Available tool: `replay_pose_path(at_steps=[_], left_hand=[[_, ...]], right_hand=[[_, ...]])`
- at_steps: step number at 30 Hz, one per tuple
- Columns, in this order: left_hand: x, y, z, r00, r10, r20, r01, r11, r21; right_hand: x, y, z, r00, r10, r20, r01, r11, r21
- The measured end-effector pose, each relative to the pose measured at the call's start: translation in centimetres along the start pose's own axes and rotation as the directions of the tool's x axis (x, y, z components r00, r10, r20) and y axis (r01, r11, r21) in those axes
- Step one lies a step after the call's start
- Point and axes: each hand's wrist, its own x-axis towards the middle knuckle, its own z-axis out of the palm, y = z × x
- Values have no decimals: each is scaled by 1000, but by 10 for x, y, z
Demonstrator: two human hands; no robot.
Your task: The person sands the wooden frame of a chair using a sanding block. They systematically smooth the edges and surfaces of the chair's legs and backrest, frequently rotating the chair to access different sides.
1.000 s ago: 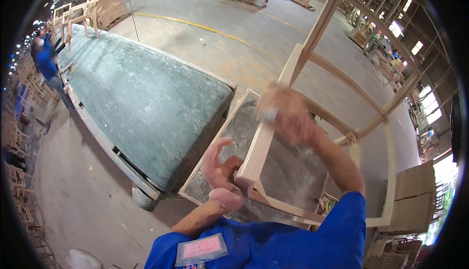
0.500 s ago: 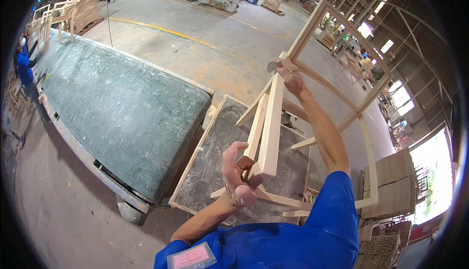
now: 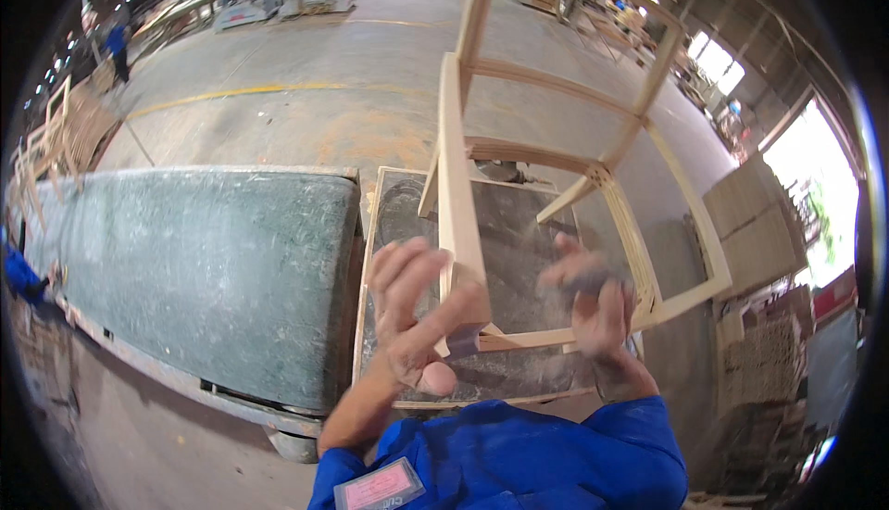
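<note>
One loosely spread left hand (image 3: 403, 332) of yours is by the frame (image 3: 460, 204); your right hand (image 3: 602, 325) grips a pad (image 3: 594, 281). The frame, just ahead, looks stiff, fairly light: hold its thick bars.

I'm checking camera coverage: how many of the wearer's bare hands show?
2: the bare left hand at the near end of the pale wooden chair frame; the bare right hand holding a blurred dark object.

Two grips show, left grip (image 3: 407, 311) and right grip (image 3: 600, 314); one dark pad (image 3: 591, 280) is in the right, one wooden frame (image 3: 460, 204) at the left. Two tables: a green table (image 3: 194, 278) left of both grips, a dark-topped table (image 3: 514, 232) beneath. One badge (image 3: 381, 485) below the left grip.
</note>
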Motion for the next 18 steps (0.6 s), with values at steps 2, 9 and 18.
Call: replay_pose_path(at_steps=[2, 9, 18], left_hand=[[30, -9, -16, 885, 203, 420, -172, 979, -111], [32, 8, -18, 871, 86, 484, -144, 986, 84], [-34, 5, -14, 999, -44, 1, 44, 998, -36]], right_hand=[[-26, 19, -7, 854, 327, -404, -256, 941, 221], [-100, 70, -23, 891, 208, -404, -394, 795, -460], [-53, 37, 56, 863, 466, -197, -482, 875, -43]])
